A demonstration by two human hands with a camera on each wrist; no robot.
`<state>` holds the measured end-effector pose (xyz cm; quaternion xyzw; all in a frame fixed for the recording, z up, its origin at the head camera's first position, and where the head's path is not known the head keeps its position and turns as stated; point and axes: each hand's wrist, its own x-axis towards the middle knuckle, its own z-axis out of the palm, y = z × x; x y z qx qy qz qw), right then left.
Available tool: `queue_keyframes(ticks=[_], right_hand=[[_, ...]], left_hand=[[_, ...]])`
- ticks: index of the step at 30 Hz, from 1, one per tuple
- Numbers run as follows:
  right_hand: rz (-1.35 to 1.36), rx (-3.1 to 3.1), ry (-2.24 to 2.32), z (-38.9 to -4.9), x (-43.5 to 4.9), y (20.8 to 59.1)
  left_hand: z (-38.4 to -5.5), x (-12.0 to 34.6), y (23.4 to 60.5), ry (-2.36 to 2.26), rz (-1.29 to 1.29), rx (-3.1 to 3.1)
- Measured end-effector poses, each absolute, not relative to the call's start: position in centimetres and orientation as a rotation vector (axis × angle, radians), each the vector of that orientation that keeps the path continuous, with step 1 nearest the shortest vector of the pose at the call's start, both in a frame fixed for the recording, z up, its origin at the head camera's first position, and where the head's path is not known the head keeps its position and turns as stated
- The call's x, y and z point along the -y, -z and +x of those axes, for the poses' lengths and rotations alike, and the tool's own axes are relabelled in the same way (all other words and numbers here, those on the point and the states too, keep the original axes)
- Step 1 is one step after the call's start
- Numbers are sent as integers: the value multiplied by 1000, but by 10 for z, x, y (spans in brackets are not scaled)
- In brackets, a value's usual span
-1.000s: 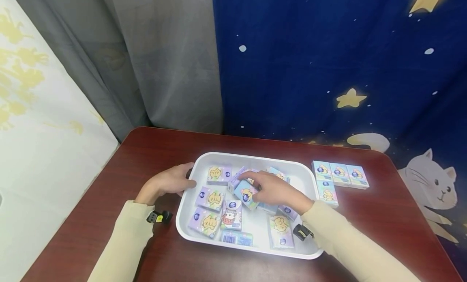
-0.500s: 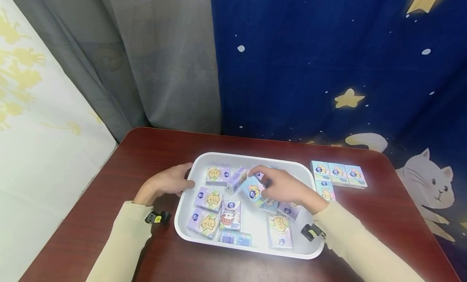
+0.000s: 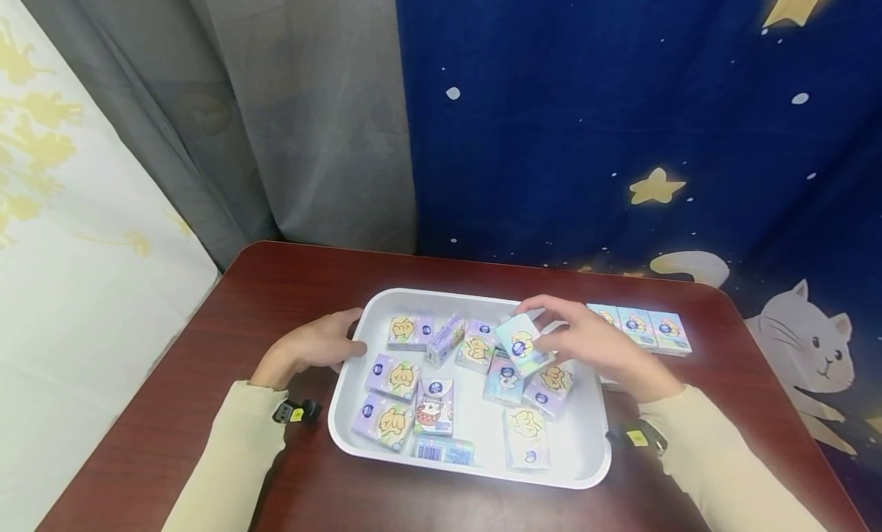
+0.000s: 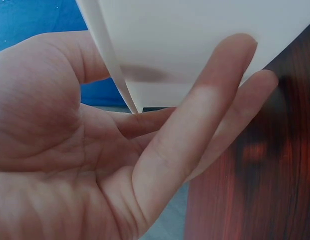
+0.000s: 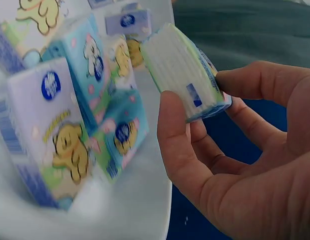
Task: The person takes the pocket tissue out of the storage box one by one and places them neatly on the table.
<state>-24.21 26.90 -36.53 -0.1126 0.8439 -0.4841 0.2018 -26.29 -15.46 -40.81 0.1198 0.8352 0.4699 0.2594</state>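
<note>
A white tray holds several small purple and blue tissue packs with cartoon prints. At its left end my left hand grips the tray, the thumb over the rim and the fingers along the outer wall, as the left wrist view shows. My right hand pinches a light blue tissue pack between thumb and fingers, tilted above the packs at the tray's right side. In the right wrist view, the held tissue pack shows its white folded side, and the right hand is at the tray's edge.
Light blue tissue packs stand in a row on the dark red table, right of the tray. The right hand and forearm partly cover that area. A grey curtain and a blue star-print curtain hang behind the table.
My right hand has lifted the light blue tissue pack from the middle of the tray and carried it right, uncovering packs beneath. The left hand stays at the tray's left rim.
</note>
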Motion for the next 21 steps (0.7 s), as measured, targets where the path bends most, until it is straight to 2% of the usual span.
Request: queue_keyframes(ticks=[12, 21], right_hand=[[-179, -2393, 1485, -241, -329, 368], [-61, -2354, 1653, -246, -379, 384]], left_hand=[[-264, 155, 410, -1281, 327, -2257], [-264, 155, 409, -1276, 306, -2263]])
